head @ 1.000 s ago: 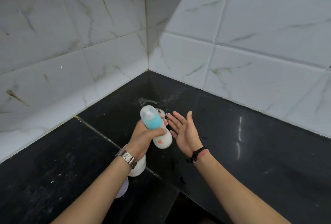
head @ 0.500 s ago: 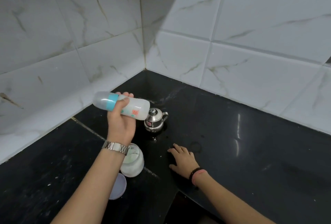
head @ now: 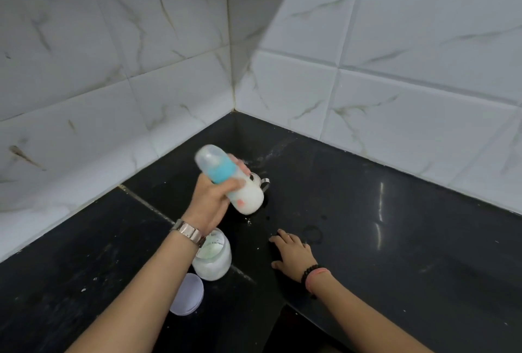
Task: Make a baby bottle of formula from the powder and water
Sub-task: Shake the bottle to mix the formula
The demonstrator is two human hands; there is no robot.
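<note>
The left hand (head: 210, 201) is wrapped tight around a baby bottle (head: 230, 180), thumb across the front and fingers curled behind, holding it in the air above the black tabletop (head: 395, 254). The bottle is tilted, its clear cap pointing up and to the left and its base down and to the right. A turquoise collar sits under the cap, and the body below it is full of white liquid. A small red-orange mark shows low on the bottle, but it is blurred and cannot be read. A metal watch (head: 188, 232) sits on that wrist.

The right hand (head: 292, 251) lies open and flat, palm down on the tabletop, holding nothing, with dark beads and a pink band (head: 315, 278) at the wrist.

Nearest the camera, a pale lilac lid (head: 187, 294) lies on the tabletop, just beside a glass jar (head: 214, 263) of white powder that stands open under the left forearm. No label shows on the jar.

Behind the bottle, a small metal pot (head: 261, 180) is mostly hidden; only its handle and part of its top show. Farther back, white powder streaks the tabletop towards the corner of the marbled white wall tiles (head: 367, 42).
</note>
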